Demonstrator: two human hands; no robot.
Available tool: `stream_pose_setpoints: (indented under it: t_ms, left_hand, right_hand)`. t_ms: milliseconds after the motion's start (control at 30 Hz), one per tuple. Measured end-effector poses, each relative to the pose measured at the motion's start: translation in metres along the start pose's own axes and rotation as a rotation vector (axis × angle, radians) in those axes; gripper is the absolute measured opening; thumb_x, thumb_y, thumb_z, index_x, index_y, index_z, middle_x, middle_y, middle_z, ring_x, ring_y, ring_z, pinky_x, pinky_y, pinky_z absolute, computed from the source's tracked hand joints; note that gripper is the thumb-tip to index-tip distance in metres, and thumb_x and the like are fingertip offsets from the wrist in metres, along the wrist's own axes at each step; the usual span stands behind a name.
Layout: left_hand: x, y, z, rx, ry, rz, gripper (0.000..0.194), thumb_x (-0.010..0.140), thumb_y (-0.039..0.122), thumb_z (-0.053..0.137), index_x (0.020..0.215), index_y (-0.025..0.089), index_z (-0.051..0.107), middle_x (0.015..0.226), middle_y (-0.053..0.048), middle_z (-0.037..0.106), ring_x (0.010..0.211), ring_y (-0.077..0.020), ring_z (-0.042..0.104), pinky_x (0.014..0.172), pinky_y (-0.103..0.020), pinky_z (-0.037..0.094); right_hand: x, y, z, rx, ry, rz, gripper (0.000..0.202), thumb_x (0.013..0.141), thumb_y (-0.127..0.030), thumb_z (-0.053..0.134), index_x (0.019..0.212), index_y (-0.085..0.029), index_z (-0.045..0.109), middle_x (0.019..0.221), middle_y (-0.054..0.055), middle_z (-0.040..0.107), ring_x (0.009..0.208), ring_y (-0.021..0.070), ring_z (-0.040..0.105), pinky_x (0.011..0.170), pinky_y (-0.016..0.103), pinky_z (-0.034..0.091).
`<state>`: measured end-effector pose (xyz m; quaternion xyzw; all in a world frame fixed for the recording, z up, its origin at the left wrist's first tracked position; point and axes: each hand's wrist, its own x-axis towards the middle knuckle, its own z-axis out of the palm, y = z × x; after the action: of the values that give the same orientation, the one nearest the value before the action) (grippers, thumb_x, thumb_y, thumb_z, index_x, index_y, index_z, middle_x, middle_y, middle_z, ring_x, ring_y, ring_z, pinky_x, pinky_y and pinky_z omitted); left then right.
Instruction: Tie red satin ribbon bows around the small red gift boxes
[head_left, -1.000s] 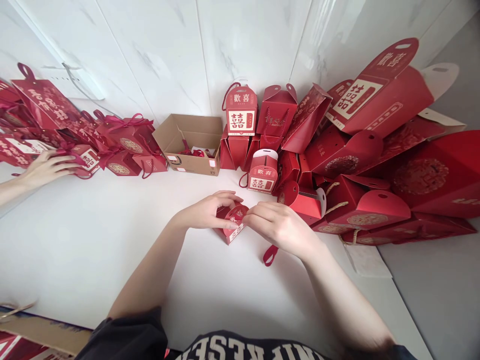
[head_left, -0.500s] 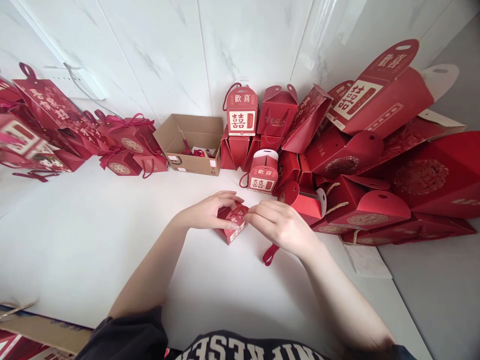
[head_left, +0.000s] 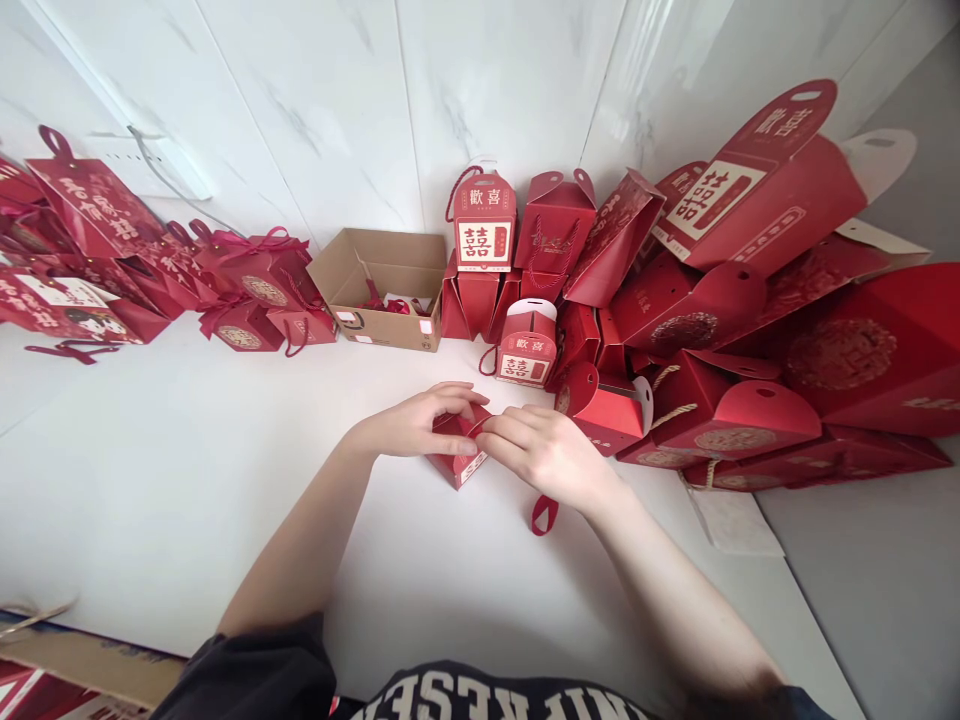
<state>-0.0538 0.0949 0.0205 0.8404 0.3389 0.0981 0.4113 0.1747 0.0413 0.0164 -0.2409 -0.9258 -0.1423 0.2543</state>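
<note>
A small red cardboard gift box point(head_left: 453, 470), with a pale printed panel on its near right side, sits tilted toward me on the white table. My left hand point(head_left: 416, 424) is wrapped over its left and top, fingers behind and thumb in front. At the box's top right, my right hand point(head_left: 551, 455) is closed in a pinch, its fingertips against the top flaps. Out from beneath that hand comes a loop of red ribbon point(head_left: 545, 516); the rest of the ribbon is hidden, and what lies between the fingertips is mostly covered.
Behind the hands stands an open brown carton point(head_left: 386, 335) with red ribbons inside. A small finished-looking gift box point(head_left: 526, 345) is beside stacked red boxes point(head_left: 735, 400) on the right. More red boxes point(head_left: 255, 275) are piled at left, against the marbled wall.
My right hand has shifted slightly left, closer over the box's top, and covers more of the flap's print. The ribbon loop has swung a little right. My left hand holds its place.
</note>
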Motion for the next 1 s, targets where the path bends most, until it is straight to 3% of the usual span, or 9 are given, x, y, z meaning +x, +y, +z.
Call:
stream_pose_setpoints:
  t_ms: [133, 300, 500, 633, 700, 800, 867, 900, 1000]
  left_hand:
    - [-0.002, 0.002, -0.001, -0.186, 0.047, -0.040, 0.035, 0.099, 0.040, 0.038, 0.098, 0.022, 0.068, 0.145, -0.002, 0.051, 0.144, -0.0183, 0.031, 0.119, -0.035, 0.025]
    - [-0.001, 0.004, -0.001, -0.167, 0.089, -0.043, 0.028, 0.093, 0.038, 0.051, 0.075, 0.018, 0.062, 0.139, -0.006, 0.055, 0.135, -0.0241, 0.043, 0.113, -0.039, 0.033]
    - [-0.007, 0.004, -0.009, -0.293, 0.336, -0.139, 0.027, 0.092, 0.039, 0.049, 0.080, 0.019, 0.063, 0.136, -0.007, 0.058, 0.127, -0.0260, 0.051, 0.109, -0.043, 0.037]
    - [-0.014, 0.009, -0.017, -0.227, 0.377, -0.145, 0.028, 0.092, 0.038, 0.050, 0.076, 0.019, 0.063, 0.134, -0.005, 0.059, 0.127, -0.0253, 0.052, 0.108, -0.042, 0.039]
    - [-0.017, 0.015, -0.017, -0.115, 0.400, -0.135, 0.026, 0.092, 0.038, 0.052, 0.078, 0.020, 0.063, 0.135, -0.005, 0.058, 0.125, -0.0249, 0.052, 0.107, -0.042, 0.039]
    - [-0.020, 0.030, -0.013, 0.050, 0.428, -0.064, 0.022, 0.092, 0.036, 0.054, 0.081, 0.021, 0.064, 0.135, -0.003, 0.056, 0.123, -0.0229, 0.054, 0.107, -0.040, 0.039]
    - [-0.021, 0.040, -0.009, 0.115, 0.430, 0.021, 0.020, 0.093, 0.034, 0.054, 0.084, 0.022, 0.066, 0.132, -0.004, 0.058, 0.122, -0.0216, 0.055, 0.105, -0.037, 0.040]
    - [-0.022, 0.045, -0.007, 0.133, 0.429, 0.059, 0.020, 0.094, 0.033, 0.053, 0.084, 0.022, 0.067, 0.130, -0.004, 0.059, 0.122, -0.0210, 0.055, 0.104, -0.035, 0.041]
    - [-0.024, 0.051, -0.004, 0.168, 0.444, 0.090, 0.018, 0.092, 0.035, 0.056, 0.089, 0.023, 0.067, 0.124, -0.004, 0.062, 0.120, -0.0213, 0.056, 0.100, -0.034, 0.045]
  right_hand:
    - [0.001, -0.001, 0.005, -0.005, -0.018, 0.014, 0.024, 0.094, -0.002, 0.044, 0.086, -0.015, 0.063, 0.080, 0.003, 0.065, 0.071, 0.0161, 0.057, 0.063, 0.030, 0.041]
    - [0.000, 0.000, 0.003, 0.123, -0.079, 0.072, 0.023, 0.095, -0.004, 0.043, 0.090, -0.014, 0.063, 0.083, 0.004, 0.064, 0.075, 0.0168, 0.057, 0.067, 0.031, 0.042]
    - [-0.006, -0.001, -0.037, 0.749, -0.203, 0.257, 0.008, 0.095, -0.018, 0.055, 0.098, -0.019, 0.062, 0.092, 0.002, 0.067, 0.077, 0.0118, 0.061, 0.067, 0.023, 0.046]
    - [-0.006, 0.000, -0.056, 1.097, -0.359, 0.220, 0.010, 0.087, -0.028, 0.069, 0.088, -0.018, 0.066, 0.078, 0.000, 0.067, 0.061, 0.0086, 0.059, 0.059, 0.020, 0.047]
    - [-0.004, 0.001, -0.051, 1.097, -0.248, 0.366, 0.015, 0.090, -0.034, 0.064, 0.086, -0.019, 0.066, 0.079, 0.001, 0.069, 0.066, 0.0109, 0.062, 0.064, 0.023, 0.049]
    - [0.001, 0.003, -0.026, 0.979, 0.063, 0.700, 0.019, 0.096, -0.035, 0.055, 0.105, -0.022, 0.065, 0.105, 0.004, 0.071, 0.097, 0.0165, 0.065, 0.089, 0.031, 0.048]
    - [0.004, 0.004, -0.008, 1.085, 0.094, 0.732, 0.028, 0.094, -0.036, 0.057, 0.120, -0.025, 0.060, 0.125, 0.005, 0.065, 0.116, 0.0190, 0.059, 0.099, 0.034, 0.044]
    - [0.005, 0.003, 0.000, 1.165, 0.078, 0.731, 0.029, 0.094, -0.036, 0.058, 0.120, -0.024, 0.060, 0.122, 0.006, 0.066, 0.112, 0.0190, 0.061, 0.097, 0.034, 0.046]
    - [0.007, 0.003, 0.011, 1.251, 0.030, 0.753, 0.022, 0.091, -0.039, 0.061, 0.097, -0.019, 0.068, 0.090, 0.003, 0.070, 0.081, 0.0161, 0.063, 0.079, 0.031, 0.049]
